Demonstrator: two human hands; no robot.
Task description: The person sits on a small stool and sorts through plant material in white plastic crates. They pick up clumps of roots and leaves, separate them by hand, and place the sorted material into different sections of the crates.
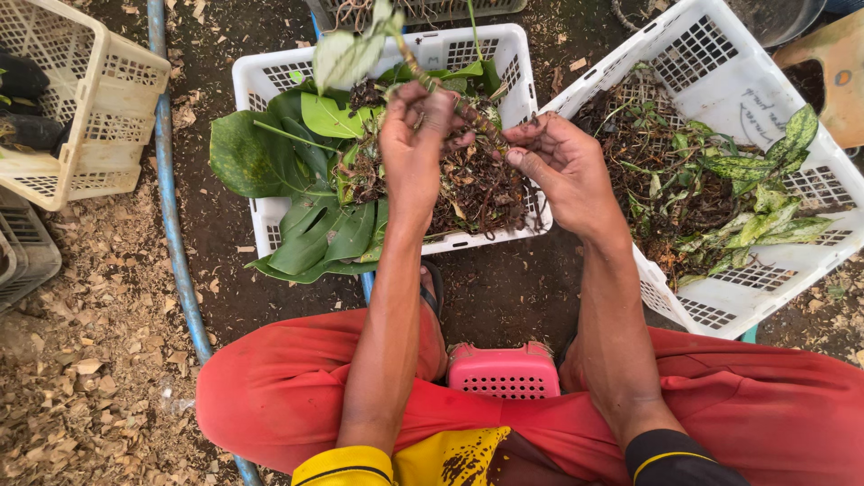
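2 white crates w/ plants, 1 cream crate, 1 pink stool, 1 blue hose

I see white plastic lattice crates, glossy green leaves, rough dry roots, a matt pink plastic stool and red cloth trousers.

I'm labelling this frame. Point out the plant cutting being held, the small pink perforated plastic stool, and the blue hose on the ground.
Plant cutting with pale leaf (346, 56), head view, on the leaf.
Small pink perforated plastic stool (502, 371), head view, top face.
Blue hose (168, 193), head view, mid-length.
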